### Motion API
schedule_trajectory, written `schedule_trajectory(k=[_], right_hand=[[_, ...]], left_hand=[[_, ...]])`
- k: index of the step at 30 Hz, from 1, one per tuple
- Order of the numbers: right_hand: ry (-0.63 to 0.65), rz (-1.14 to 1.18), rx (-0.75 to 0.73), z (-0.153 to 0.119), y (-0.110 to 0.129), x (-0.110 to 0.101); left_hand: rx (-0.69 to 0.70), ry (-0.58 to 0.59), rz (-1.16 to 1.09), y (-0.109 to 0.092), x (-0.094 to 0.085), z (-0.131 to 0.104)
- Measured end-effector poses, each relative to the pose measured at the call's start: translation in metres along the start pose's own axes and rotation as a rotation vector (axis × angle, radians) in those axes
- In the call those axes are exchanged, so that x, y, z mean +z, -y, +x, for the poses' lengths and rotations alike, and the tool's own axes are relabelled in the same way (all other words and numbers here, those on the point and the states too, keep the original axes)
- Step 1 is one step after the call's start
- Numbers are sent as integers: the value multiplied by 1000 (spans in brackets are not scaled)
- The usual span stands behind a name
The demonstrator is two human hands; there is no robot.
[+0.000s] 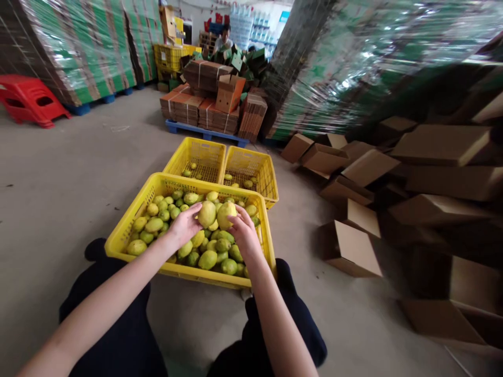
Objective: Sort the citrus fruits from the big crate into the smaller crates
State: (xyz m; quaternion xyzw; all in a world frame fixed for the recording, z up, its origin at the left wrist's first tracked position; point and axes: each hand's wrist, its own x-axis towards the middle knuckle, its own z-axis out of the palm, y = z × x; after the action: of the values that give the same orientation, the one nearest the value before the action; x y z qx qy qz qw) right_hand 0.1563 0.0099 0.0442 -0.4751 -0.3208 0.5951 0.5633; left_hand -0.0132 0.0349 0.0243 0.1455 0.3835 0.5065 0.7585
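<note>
My left hand (187, 225) is closed on a yellow-green lemon (206, 214), its fingers along the fruit's left side. A paler yellow lemon (226, 215) is gripped by my right hand (244, 230) from the right. The two lemons are side by side, close together, above a large yellow plastic crate (129, 209). Many green and yellow lemons (207, 259) fill the lower part of that crate, which stands between my knees.
Behind it, two smaller yellow crates (196, 144) (271, 173) hold a few lemons. Cardboard boxes (353, 246) lie piled on the right. Flattened cartons (184, 104) sit on a blue pallet (204, 134). A red stool (31, 99) is at left; a person (223, 39) is far back.
</note>
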Motion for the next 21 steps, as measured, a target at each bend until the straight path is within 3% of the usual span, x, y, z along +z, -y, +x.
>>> schedule_trajectory(k=[4,13,18,21], right_hand=[[-21,47,68,4,-1,0],[60,35,116,4,-15,2],[128,-150,2,-6,-17,14],[119,-215,27,-9,-16,17]], left_hand=[[-24,-59,-60,-5,7,-1],[19,-40,-5,0,13,-7],[92,-40,210,11,7,-15],[159,-93,347,13,6,-16]])
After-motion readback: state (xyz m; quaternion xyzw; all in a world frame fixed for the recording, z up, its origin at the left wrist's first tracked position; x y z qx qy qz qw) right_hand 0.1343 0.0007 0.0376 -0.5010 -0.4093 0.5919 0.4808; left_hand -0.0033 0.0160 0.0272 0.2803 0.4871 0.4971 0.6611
